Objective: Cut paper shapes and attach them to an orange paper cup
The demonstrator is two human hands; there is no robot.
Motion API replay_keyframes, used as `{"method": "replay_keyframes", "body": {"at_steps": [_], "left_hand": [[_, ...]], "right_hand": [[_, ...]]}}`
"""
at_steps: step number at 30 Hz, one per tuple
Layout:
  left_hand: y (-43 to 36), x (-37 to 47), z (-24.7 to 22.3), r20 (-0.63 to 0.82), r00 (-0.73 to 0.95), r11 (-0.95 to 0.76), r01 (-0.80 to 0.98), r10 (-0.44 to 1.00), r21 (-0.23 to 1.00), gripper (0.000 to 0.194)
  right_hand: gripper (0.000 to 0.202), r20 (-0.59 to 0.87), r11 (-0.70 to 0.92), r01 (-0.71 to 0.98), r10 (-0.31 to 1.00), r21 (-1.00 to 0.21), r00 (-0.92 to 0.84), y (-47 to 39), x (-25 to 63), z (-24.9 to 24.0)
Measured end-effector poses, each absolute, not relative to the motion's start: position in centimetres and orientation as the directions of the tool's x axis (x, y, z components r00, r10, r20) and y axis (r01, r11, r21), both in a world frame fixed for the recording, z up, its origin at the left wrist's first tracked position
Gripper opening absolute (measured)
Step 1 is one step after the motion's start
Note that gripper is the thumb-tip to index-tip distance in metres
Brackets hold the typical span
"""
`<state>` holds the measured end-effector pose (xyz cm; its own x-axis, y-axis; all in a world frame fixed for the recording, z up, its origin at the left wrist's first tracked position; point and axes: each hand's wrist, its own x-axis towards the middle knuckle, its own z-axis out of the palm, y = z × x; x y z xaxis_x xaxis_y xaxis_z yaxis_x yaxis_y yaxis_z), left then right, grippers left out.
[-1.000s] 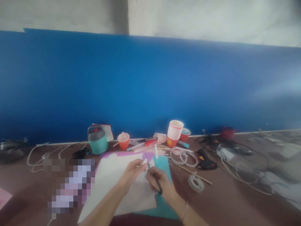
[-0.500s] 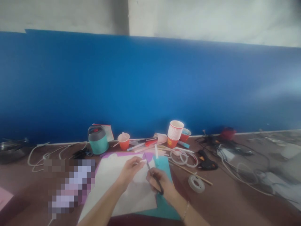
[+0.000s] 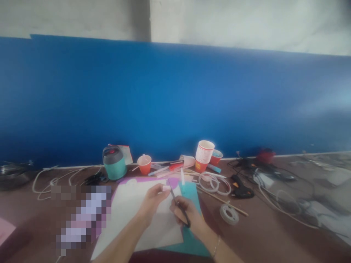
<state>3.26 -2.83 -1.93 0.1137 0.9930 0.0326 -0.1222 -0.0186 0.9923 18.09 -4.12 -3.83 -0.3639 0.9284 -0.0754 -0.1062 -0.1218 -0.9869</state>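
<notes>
Brown tabletop [image 3: 263, 237], scissors [image 3: 174, 199] above edge of white sheet [image 3: 128, 208]

Left hand [image 3: 150, 200] pinching, right hand [image 3: 189, 212] curled, forearms [image 3: 120, 237] angled inward

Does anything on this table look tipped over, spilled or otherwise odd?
One thing: the pale, tapered paper cup just left of the tall red-and-white paper cup stack appears to lie on its side, which looks odd because the stack stands upright. I can make out no spill.
</notes>
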Motion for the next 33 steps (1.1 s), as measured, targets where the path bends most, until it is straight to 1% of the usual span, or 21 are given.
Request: {"method": "replay_keyframes", "body": {"at_steps": [2, 5, 10, 15, 20, 25, 28, 33], "left_hand": [[-2.8, 3.1, -2.0, 0.044, 0.131, -0.025, -0.145, 0.99, 0.989, 0.021], [-2.8, 3.0, -1.9, 0.028, 0.14, -0.009, -0.134, 0.99, 0.991, 0.021], [-2.8, 3.0, -1.7, 0.014, 0.114, 0.0, -0.128, 0.993, 0.992, 0.021], [-3.0, 3.2, -1.3, 0.027, 0.085, -0.012, -0.176, 0.996, 0.984, 0.02], [-3.1, 3.2, -1.2, 0.019, 0.065, -0.008, -0.163, 0.998, 0.987, 0.019], [-3.1, 3.5, -0.7, 0.001, 0.031, 0.005, -0.19, 1.0, 0.982, 0.021], [-3.1, 3.5, -0.7, 0.0, 0.032, 0.006, -0.184, 0.999, 0.983, 0.02], [-2.8, 3.0, -1.3, 0.038, 0.071, -0.027, -0.152, 0.997, 0.988, 0.018]], "right_hand": [[0.045, -0.086, -0.13, -0.098, 0.928, -0.987, -0.363, -4.2, 18.1, -3.7], [0.047, -0.092, -0.133, -0.087, 0.926, -0.987, -0.365, -4.4, 18.1, -3.4], [0.05, -0.083, -0.129, -0.097, 0.921, -0.987, -0.381, -4.4, 18.2, -3.1], [0.048, -0.065, -0.111, -0.094, 0.918, -0.989, -0.392, -4.3, 18.2, -3.4], [0.044, -0.062, -0.115, -0.11, 0.916, -0.987, -0.397, -4.2, 18.2, -3.8], [0.042, -0.081, -0.132, -0.099, 0.911, -0.986, -0.403, -4.2, 18.3, -4.0], [0.043, -0.085, -0.136, -0.102, 0.914, -0.986, -0.396, -4.2, 18.3, -4.1], [0.045, -0.097, -0.145, -0.089, 0.908, -0.985, -0.408, -4.3, 18.2, -3.6]]}}
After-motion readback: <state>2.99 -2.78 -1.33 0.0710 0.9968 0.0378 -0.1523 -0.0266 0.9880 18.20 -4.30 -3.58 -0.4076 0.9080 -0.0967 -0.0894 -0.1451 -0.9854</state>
